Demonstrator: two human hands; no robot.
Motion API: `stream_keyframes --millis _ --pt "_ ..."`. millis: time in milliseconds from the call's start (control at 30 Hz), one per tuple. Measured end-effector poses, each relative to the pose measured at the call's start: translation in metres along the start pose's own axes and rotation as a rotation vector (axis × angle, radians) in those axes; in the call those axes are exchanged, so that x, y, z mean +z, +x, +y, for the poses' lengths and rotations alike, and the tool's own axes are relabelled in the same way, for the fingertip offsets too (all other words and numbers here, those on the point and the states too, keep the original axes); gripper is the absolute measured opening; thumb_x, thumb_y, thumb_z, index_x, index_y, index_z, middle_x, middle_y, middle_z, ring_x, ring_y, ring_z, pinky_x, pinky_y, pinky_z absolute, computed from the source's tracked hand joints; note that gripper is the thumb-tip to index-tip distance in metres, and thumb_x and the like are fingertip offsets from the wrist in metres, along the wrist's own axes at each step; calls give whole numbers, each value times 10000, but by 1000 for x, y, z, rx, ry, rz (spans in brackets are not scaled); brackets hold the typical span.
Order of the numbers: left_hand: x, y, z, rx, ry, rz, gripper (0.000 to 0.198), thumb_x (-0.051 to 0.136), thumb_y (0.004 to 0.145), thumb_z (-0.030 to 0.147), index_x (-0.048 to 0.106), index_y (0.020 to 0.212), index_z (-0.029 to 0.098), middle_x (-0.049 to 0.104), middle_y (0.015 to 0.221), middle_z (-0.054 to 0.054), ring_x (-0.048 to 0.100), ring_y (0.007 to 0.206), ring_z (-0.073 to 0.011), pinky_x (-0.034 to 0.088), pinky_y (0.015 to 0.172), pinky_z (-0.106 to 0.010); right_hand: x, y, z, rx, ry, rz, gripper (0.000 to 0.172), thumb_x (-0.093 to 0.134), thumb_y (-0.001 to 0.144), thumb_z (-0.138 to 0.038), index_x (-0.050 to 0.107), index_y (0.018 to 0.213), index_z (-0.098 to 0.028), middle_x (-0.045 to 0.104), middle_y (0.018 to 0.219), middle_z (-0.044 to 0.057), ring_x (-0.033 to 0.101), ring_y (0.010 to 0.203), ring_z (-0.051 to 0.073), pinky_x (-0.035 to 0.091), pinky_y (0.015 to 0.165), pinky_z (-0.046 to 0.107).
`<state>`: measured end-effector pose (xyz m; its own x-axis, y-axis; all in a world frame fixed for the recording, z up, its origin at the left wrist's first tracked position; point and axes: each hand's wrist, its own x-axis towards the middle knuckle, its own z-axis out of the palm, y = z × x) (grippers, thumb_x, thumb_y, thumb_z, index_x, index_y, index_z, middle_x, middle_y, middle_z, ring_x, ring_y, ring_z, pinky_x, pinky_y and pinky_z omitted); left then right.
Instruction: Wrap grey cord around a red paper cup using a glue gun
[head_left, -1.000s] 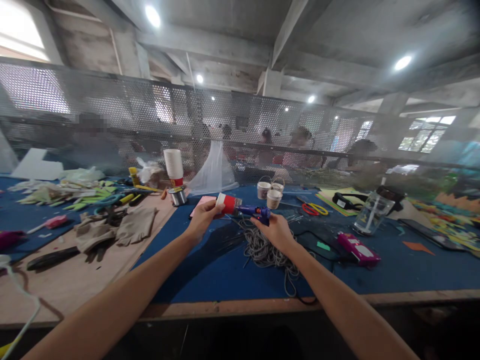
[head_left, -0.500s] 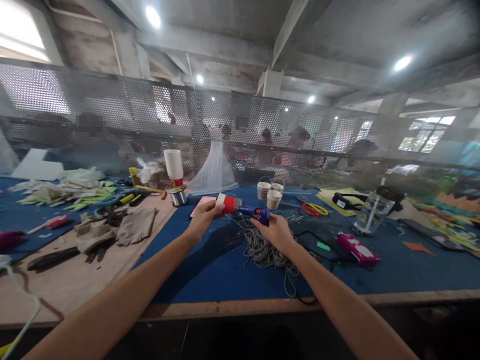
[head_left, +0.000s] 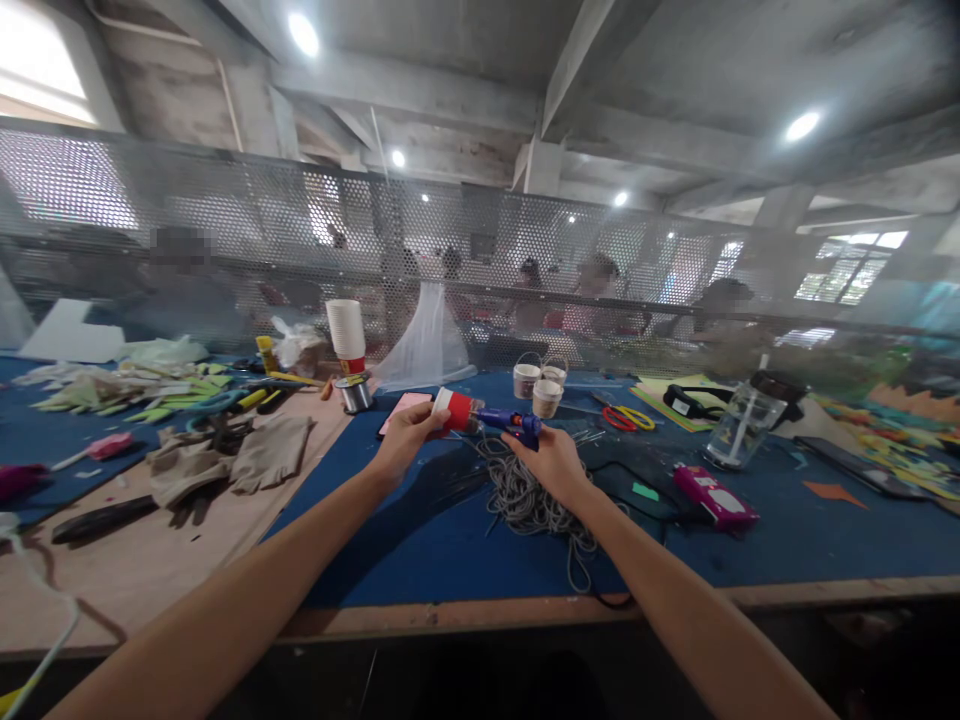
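My left hand [head_left: 403, 438] is closed around a red and white paper cup [head_left: 454, 409], held on its side above the blue table cover. My right hand [head_left: 551, 461] grips a purple glue gun [head_left: 512, 424], whose nozzle points left and meets the cup's end. A heap of grey cord [head_left: 534, 502] lies on the cover right under my right hand. Both arms reach forward from the near table edge.
Three small paper cups with wire handles [head_left: 540, 384] stand behind the hands. A stack of white cups [head_left: 346, 333], a wire spool [head_left: 355, 393], red scissors [head_left: 627, 417], a pink box [head_left: 715, 496] and a clear jar [head_left: 741, 427] lie around. People sit behind the mesh fence [head_left: 480, 260].
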<state>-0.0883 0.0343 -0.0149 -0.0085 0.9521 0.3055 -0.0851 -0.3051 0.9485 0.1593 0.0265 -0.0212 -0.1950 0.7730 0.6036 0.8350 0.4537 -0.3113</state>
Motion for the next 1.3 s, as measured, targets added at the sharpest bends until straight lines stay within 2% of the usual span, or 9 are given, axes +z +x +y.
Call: stream_keyframes --millis 600,800,900,1033,1167,1300 --pt "-1 2 -2 4 27 -31 340 740 744 453 766 939 175 744 931 -69 659 847 -216 527 827 -352 -3 1 -3 59 26 -10 360 595 871 -529 737 977 -217 759 818 80 717 790 264 449 638 263" --pt "0 2 -2 -1 6 -16 325 748 739 427 762 940 172 735 940 -72 653 847 -212 534 824 -356 -4 4 1 143 266 -52 433 581 849 -597 721 926 -195 727 759 54 690 743 238 474 651 283" --pt "-1 2 -2 -1 -7 -15 315 748 738 434 761 925 180 731 936 -68 653 853 -211 539 816 -347 -5 6 1 189 429 -70 462 624 812 -594 682 1021 -186 705 726 23 656 648 200 483 616 278" --pt "-2 2 -3 -13 -26 -27 314 753 731 445 762 929 202 729 947 -57 647 871 -206 541 807 -324 -8 7 0 234 593 -131 454 649 809 -520 616 1096 -169 604 556 -43 580 493 159 470 544 260" --pt "-2 1 -2 -26 -58 -24 306 764 723 426 763 920 192 721 934 -57 637 860 -196 544 800 -319 -12 8 0 235 680 -163 330 619 838 -482 623 952 -173 558 492 -51 561 473 151 464 543 256" --pt "-2 1 -1 -36 -107 -28 316 772 718 407 758 939 182 712 978 -61 629 907 -201 547 804 -320 -14 10 0 221 709 -160 303 617 843 -476 600 786 -180 576 500 -30 564 492 147 460 564 256"
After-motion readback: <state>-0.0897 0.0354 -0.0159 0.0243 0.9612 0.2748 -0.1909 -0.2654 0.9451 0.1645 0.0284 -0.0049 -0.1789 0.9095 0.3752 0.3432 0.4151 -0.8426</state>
